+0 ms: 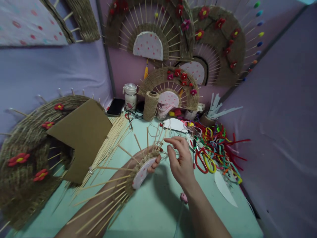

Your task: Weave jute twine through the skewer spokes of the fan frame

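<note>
While the left hand [154, 164] grips a woven fan [143, 174], the right hand [182, 160] (loosely spread) hovers nearby.

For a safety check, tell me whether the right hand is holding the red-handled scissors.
No, the red-handled scissors lie on the mint-green table beside the colorful pipe cleaners, apart from the right hand.

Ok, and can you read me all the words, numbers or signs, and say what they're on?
None can be read.
White jar: a reddish picture; any lettering is too small to read.
Phone: dark, nothing readable.
Woven piece in the left hand: pinkish spots, no words visible.
</note>
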Demonstrator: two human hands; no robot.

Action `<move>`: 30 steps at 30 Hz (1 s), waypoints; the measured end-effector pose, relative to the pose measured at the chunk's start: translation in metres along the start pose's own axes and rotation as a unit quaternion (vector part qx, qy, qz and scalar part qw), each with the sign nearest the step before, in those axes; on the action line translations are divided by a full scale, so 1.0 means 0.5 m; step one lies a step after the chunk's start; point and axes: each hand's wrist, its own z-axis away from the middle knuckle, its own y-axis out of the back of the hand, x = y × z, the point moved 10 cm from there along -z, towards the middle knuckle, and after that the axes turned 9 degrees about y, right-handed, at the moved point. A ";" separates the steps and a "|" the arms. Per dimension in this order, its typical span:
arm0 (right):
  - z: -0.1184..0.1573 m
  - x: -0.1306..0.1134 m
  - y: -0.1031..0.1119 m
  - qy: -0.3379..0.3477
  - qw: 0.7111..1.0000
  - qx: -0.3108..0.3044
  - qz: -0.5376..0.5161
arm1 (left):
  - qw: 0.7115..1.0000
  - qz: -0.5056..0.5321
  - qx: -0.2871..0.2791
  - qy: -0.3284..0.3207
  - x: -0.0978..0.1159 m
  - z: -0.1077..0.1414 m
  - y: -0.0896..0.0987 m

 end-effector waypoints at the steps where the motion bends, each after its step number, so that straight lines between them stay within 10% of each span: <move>1: -0.002 0.001 -0.005 -0.003 1.000 -0.010 0.006 | 1.000 0.000 0.000 0.005 -0.002 0.000 -0.002; 14: 0.005 0.008 -0.027 -0.001 1.000 -0.027 -0.016 | 0.999 0.014 -0.039 0.015 -0.013 -0.010 -0.007; 30: 0.054 0.000 -0.047 0.039 0.995 -0.045 0.074 | 0.996 0.021 0.061 -0.057 -0.004 -0.007 0.022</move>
